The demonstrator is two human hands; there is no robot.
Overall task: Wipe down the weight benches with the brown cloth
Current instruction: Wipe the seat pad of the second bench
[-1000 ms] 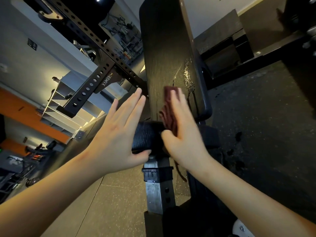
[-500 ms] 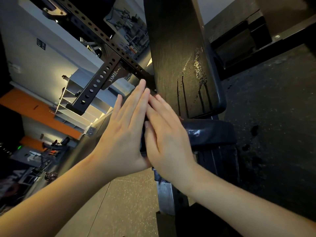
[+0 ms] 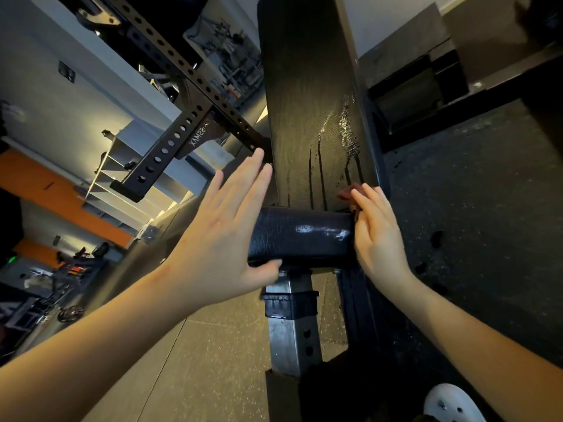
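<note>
- Weight bench, count 1: long black textured vinyl back pad [image 3: 307, 111], standing steeply, with a shorter black vinyl seat pad [image 3: 301, 236] lying crosswise just below it; 2 pads in all
- Wet patch and several dark drip streaks [image 3: 320, 178] on the lower right of the back pad, running down toward the seat pad
- Brown cloth [image 3: 347, 194], count 1: at the lower right corner of the back pad, above the right end of the seat pad; mostly covered by the fingers, only a reddish-brown edge showing
- Right hand [image 3: 377, 236], count 1: fingers nearly straight and together, laid flat over the cloth and pressing it to the bench; thumb not visible
- Left hand [image 3: 219, 239], count 1: spread flat, fingers straight, palm against the left end of the seat pad, thumb under its lower edge; holds nothing
- Grey square steel post [image 3: 292, 333] with round holes, under the seat pad, ringed by 1 black plastic collar [image 3: 289, 303]
- Black perforated steel rack arm [image 3: 170, 150], upper left; white lettering reads "XAMS" in this view, remaining letters illegible
- White perforated shoe [image 3: 454, 403], count 1, bottom right
- Dark speckled rubber floor [image 3: 475, 214]; orange wall band [image 3: 61, 196] at left
</note>
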